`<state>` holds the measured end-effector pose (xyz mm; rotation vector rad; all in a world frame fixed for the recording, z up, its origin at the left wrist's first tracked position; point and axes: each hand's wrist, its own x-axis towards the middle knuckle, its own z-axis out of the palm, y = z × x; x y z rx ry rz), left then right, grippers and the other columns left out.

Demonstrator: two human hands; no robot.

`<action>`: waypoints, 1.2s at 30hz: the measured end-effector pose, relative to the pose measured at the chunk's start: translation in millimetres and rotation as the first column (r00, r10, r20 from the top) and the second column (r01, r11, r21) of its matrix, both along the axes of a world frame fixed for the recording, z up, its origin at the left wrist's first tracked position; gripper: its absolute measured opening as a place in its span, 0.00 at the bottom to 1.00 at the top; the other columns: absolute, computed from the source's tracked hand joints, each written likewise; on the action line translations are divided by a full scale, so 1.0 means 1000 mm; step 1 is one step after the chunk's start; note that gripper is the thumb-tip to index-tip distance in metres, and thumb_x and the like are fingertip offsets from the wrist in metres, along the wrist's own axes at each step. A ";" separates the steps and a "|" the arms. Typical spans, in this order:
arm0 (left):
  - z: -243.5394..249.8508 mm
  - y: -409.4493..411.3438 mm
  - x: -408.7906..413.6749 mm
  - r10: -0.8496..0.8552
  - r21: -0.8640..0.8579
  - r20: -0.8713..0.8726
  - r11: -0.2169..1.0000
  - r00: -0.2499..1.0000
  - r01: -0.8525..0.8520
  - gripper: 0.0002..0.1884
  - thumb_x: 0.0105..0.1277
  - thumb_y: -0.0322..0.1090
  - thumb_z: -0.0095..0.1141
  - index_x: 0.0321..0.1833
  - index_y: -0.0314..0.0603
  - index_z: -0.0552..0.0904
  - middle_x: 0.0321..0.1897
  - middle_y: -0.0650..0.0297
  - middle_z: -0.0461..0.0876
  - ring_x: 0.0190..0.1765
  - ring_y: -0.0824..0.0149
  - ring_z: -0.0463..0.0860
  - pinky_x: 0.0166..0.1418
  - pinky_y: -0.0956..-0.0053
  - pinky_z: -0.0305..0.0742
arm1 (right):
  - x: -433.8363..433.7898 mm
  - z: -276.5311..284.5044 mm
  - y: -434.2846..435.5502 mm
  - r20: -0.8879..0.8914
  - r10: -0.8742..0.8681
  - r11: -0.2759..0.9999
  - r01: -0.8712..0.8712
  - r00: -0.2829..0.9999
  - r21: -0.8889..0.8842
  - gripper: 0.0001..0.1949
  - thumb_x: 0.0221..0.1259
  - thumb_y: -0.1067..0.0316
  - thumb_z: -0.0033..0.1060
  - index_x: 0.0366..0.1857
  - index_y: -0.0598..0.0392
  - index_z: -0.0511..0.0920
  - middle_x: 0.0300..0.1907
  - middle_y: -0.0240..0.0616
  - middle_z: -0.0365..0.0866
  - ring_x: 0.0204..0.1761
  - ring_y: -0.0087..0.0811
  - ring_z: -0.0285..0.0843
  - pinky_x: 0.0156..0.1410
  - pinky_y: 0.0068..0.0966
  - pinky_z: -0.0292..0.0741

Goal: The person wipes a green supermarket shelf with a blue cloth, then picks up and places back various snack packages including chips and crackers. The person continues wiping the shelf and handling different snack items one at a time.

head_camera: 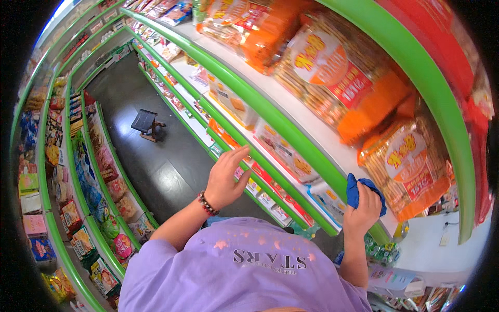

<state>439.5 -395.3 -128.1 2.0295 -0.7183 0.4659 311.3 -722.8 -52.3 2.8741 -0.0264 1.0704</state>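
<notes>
My right hand (363,208) grips a folded blue cloth (354,191) against the white shelf board (312,121), close to its green front edge strip (269,111). Right beside the cloth lies a clear and orange bag of stick snacks (407,167). Another such bag (331,74) sits farther along the same board. My left hand (225,177) is empty, its fingers apart, in front of the lower shelves. A beaded bracelet (207,203) circles that wrist. Boxed biscuits (286,148) stand on the shelf below the bags.
A small folding stool (146,123) stands on the dark tiled floor (163,167) of the aisle. Shelving with green edge strips (72,156) holds packaged snacks across the aisle. Red packages (436,43) sit on the shelf above. Green bottles (384,251) are grouped past the shelf's end.
</notes>
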 end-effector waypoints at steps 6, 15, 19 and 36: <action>-0.052 0.128 -0.010 0.274 0.103 -0.164 0.960 0.948 -0.260 0.28 0.60 0.26 0.66 0.66 0.37 0.77 0.63 0.50 0.81 0.64 0.47 0.80 0.68 0.57 0.76 | 0.083 -0.006 0.070 0.057 0.023 0.999 -0.021 0.998 -0.026 0.16 0.57 0.71 0.67 0.51 0.57 0.84 0.49 0.41 0.87 0.51 0.46 0.82 0.60 0.43 0.75; -0.086 0.270 -0.020 0.513 0.185 -0.316 0.859 0.798 -0.478 0.27 0.63 0.28 0.65 0.66 0.35 0.77 0.63 0.48 0.81 0.65 0.46 0.79 0.70 0.56 0.74 | 0.212 -0.011 0.166 0.112 0.090 0.991 -0.078 0.990 -0.105 0.17 0.55 0.70 0.65 0.50 0.57 0.84 0.48 0.40 0.87 0.50 0.45 0.82 0.57 0.43 0.76; -0.086 0.304 -0.012 0.530 0.200 -0.230 0.847 0.816 -0.493 0.26 0.63 0.27 0.64 0.65 0.34 0.77 0.64 0.48 0.81 0.64 0.45 0.80 0.69 0.56 0.75 | 0.253 -0.012 0.200 0.116 0.092 0.990 -0.078 0.989 -0.116 0.17 0.57 0.69 0.64 0.52 0.57 0.83 0.47 0.40 0.88 0.49 0.45 0.83 0.56 0.42 0.77; -0.113 0.411 0.094 0.616 0.295 -0.324 0.787 0.718 -0.542 0.26 0.62 0.27 0.66 0.65 0.35 0.77 0.67 0.49 0.79 0.66 0.45 0.79 0.70 0.55 0.74 | 0.445 -0.013 0.361 0.197 0.276 0.955 -0.245 0.941 -0.166 0.16 0.55 0.67 0.65 0.48 0.59 0.84 0.38 0.39 0.85 0.42 0.42 0.82 0.49 0.38 0.77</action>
